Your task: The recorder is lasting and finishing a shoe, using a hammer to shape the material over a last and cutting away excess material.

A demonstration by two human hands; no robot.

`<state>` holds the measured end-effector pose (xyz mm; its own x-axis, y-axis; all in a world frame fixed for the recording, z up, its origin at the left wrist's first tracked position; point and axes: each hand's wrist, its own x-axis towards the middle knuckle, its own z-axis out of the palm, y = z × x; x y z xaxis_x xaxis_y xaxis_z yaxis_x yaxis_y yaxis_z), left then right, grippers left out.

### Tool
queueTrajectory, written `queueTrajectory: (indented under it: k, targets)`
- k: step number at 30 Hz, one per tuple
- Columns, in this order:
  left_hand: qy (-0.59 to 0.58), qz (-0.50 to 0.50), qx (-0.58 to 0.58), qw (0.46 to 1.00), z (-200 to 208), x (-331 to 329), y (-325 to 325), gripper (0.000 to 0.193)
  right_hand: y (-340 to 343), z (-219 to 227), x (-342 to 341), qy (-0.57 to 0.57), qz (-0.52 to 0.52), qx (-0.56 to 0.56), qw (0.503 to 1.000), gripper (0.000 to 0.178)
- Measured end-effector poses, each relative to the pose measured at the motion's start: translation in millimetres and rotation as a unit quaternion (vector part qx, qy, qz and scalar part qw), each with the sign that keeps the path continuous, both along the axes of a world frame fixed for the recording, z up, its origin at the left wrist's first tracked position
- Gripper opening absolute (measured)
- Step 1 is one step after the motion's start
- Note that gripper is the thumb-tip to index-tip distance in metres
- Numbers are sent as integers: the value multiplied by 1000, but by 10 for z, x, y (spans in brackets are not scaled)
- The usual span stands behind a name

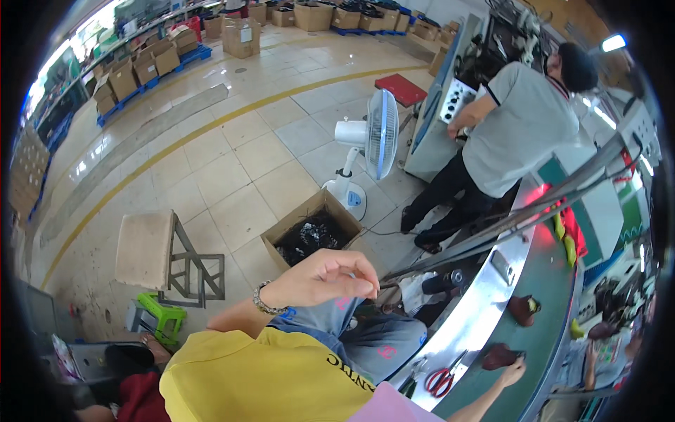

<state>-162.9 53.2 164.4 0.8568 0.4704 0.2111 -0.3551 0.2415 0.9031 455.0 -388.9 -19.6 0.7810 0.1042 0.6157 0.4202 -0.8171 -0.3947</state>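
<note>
One dark-brown, rounded shoe point(496, 356) lies on the flat green belt point(545, 329), its end pinched in our right hand point(515, 371); we'd best grip lightly to avoid creasing it. Our left hand point(330, 276) has thumb pressed against fingers; whether around anything, we cannot tell.

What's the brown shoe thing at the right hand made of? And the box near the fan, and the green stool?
Brown shoe piece, at the right hand: maybe leather or imitation leather; it looks smooth, but is too small to be sure.
Box: cardboard, it seems, matte, with thin tan walls.
Green stool: probably plastic, being bright, evenly coloured and moulded-looking.
</note>
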Motion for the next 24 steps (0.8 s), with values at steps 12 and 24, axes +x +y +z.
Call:
queueTrajectory:
  k: [12,24]
  targets:
    - [76,-131,369,917,-861,1325,-640,94,1653,2409,-2866,125,264,174,940,22]
    - [115,-192,106,969,-1516,911,-519,116,2617,1694,-3469,337,468,149,803,21]
